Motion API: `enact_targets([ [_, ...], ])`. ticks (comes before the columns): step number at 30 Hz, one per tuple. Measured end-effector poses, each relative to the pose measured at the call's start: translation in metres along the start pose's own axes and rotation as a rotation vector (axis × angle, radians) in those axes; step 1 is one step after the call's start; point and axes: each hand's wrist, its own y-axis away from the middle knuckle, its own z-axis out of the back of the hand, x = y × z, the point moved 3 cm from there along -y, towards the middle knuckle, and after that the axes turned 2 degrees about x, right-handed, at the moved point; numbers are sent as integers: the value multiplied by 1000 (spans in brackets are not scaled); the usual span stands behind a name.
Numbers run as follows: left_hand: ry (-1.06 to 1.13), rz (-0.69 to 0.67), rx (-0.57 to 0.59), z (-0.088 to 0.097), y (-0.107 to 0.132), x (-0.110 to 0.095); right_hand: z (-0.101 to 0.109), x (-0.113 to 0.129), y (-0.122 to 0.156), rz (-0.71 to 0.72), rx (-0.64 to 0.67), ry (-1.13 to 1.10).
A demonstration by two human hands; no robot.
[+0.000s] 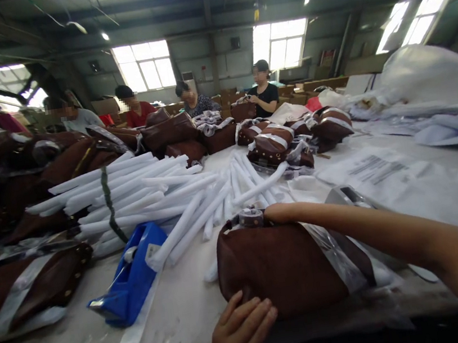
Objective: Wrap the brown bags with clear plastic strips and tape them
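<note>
A dark brown handbag (280,266) stands on the table right in front of me. My left hand (243,331) lies against its lower left front, fingers stretched out flat. My right hand (280,214) reaches over the bag's top edge, and its fingers are hidden in or behind the bag. Beside that hand a wrapped handle (251,217) shows at the top. Clear plastic (342,263) covers part of the bag's right side.
A blue tape dispenser (131,279) stands to the left. Behind it lie many white paper rolls (142,189), some tied with a green band. Brown bags (172,131) are piled at left and farther back. White sheets (401,181) spread at right. Several people work across the table.
</note>
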Motion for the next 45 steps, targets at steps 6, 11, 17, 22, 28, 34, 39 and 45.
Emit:
enact_targets([
  [6,7,4,10,-1,2,1,28,-6,6,82,269,-57],
  [11,25,13,25,2,-4,-2,66,4,14,43,206,-175],
  [17,16,16,2,5,-9,-6,87,23,6,18,87,-326],
  [22,17,22,20,4,-9,-8,110,35,-9,55,-75,-348],
  [28,10,58,18,3,-10,-11,127,60,-6,177,-345,-780],
  [34,16,86,32,1,-10,-17,139,85,10,250,-484,-953],
  [39,-4,109,39,-5,-13,-25,150,108,32,326,-517,-770],
  [45,-10,109,55,-9,-11,-28,140,136,90,419,-556,-523],
])
